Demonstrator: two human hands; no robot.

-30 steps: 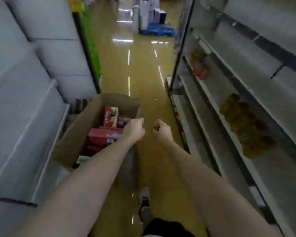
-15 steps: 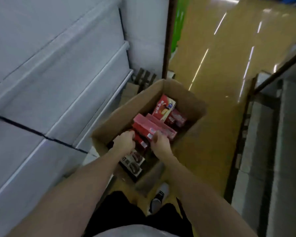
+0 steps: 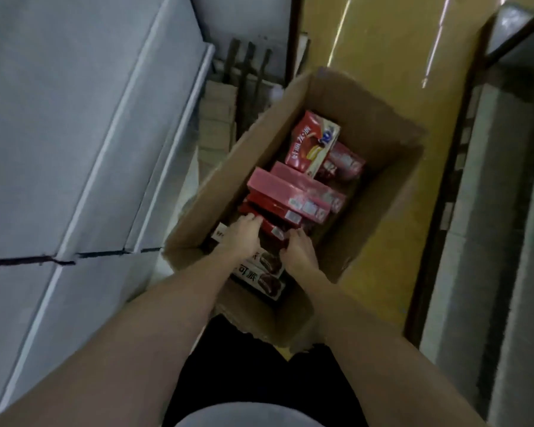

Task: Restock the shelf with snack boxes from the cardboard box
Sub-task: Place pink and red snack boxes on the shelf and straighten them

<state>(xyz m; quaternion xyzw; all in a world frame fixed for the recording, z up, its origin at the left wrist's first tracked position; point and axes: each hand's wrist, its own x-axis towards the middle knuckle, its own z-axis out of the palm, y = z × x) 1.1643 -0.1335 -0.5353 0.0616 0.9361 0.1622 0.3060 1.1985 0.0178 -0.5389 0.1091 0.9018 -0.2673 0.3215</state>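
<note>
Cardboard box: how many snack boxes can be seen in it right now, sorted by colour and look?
Red boxes stacked edge-on: 4
Red box standing with its front showing: 1
Dark red box lying beside it: 1
Dark boxes with chocolate pies pictured: 2
Total: 8 visible; more may be hidden underneath.

The cardboard box [image 3: 379,167] sat on the floor [image 3: 383,57] between shelving on the left [image 3: 74,118] and a shelf on the right [image 3: 490,211]. Snack boxes [image 3: 290,192] lay inside it, one [image 3: 313,144] propped up at the far end. Both hands, left [image 3: 244,232] and right [image 3: 299,249], were down among the nearer ones.
</note>
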